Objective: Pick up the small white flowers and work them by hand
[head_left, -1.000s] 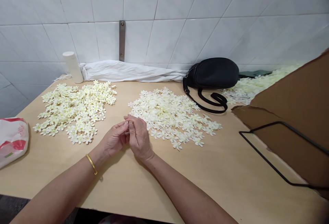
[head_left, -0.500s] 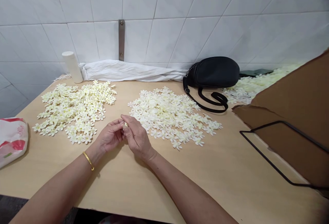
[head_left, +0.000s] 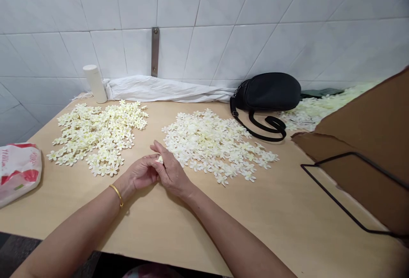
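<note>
Near the middle of the table my two hands meet, holding a small white flower [head_left: 160,159] between their fingertips. My left hand [head_left: 143,173], with a gold bangle [head_left: 117,195] at its wrist, has its fingers pinched at the flower. My right hand [head_left: 172,173] closes on the flower from the other side, its thumb and fingers covering most of it. To the left lies a pile of cream flowers [head_left: 102,131] with yellow centres. A second pile of flatter white flowers [head_left: 211,141] spreads just to the right of my hands.
A white bottle [head_left: 95,84] stands at the back left beside a white cloth [head_left: 166,89] along the wall. The black bag [head_left: 271,91] lies behind the right pile. Cardboard [head_left: 370,150] and a black wire frame [head_left: 341,203] are at right, a red-and-white packet [head_left: 21,171] at left.
The view has shifted slightly, so everything sits a little further right. My fingers have moved a little around the flower, and more of its white petals shows.
</note>
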`<state>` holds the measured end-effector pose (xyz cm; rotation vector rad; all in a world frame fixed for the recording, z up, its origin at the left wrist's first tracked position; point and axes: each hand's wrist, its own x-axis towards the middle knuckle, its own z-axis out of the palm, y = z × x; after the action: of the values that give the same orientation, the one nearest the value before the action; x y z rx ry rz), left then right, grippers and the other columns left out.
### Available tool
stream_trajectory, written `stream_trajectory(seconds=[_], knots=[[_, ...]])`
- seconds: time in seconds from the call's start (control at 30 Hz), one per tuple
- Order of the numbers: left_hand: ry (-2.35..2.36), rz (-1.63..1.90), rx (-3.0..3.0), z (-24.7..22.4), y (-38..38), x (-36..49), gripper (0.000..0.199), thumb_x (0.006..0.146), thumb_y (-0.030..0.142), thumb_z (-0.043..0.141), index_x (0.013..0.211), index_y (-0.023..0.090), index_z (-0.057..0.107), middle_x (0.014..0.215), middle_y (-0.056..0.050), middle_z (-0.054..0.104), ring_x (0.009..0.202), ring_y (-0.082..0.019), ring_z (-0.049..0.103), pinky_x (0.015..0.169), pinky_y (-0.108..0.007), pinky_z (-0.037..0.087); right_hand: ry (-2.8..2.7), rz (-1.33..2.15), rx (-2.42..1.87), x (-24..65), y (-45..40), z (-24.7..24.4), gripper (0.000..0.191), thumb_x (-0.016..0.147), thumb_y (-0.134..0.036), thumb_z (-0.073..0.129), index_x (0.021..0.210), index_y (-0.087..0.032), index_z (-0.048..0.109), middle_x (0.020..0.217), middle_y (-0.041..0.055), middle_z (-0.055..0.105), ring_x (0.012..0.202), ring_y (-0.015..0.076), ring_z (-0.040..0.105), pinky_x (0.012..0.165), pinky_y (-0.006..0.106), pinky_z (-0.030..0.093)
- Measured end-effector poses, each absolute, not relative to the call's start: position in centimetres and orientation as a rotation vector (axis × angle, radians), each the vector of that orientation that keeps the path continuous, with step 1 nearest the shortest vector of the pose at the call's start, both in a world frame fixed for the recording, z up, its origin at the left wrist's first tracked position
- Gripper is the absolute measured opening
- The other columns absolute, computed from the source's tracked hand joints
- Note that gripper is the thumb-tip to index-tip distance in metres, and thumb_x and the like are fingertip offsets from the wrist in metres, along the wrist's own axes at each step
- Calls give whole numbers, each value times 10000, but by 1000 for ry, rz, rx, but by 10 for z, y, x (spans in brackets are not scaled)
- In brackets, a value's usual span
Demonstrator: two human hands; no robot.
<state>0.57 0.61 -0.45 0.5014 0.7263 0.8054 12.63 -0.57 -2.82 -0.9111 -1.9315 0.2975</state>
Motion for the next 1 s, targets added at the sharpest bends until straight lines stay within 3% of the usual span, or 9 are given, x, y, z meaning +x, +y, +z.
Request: stream_trajectory(seconds=[0.2,0.37,0.6,0.83,1.0], knots=[[692,828,455,0,1,10,226,533,-7,560,700,133,619,597,0,585,581,-86,551,573,-179,445,-1851,264,-858,120,-11,-21,374,876,-233,362,1247,-184,384,1148,120,574,1077,201,523,907,398,450],[719,903,453,0,0,19,48,606,76,582,588,121,575,559,0,554,537,-72,523,557,-182,434,-1809,101,-874,125,-6,-22,304,869,-175,350,1158,-172,444,1051,110,619,989,199,569,941,429,417],[876,937,777,-5,-1,18,211,707,309,598,668,102,612,573,-41,569,491,-108,516,528,-262,435,-1625,244,-1109,135,3,-22,223,886,-239,345,1022,-169,507,863,81,646,819,179,602,688,315,489],[889,1104,708,-2,0,15,205,667,285,654,590,116,567,530,-7,540,462,-68,480,495,-203,387,-1836,6,-1049,130,0,-17,170,888,-236,347,799,-188,483,685,42,608,620,162,535,651,295,428],[875,1153,727,-4,2,14,209,673,289,656,591,122,563,523,13,518,474,-49,464,490,-176,363,-1934,-43,-1047,128,-1,-22,184,888,-218,334,755,-199,459,665,25,600,554,154,475,655,299,398]])
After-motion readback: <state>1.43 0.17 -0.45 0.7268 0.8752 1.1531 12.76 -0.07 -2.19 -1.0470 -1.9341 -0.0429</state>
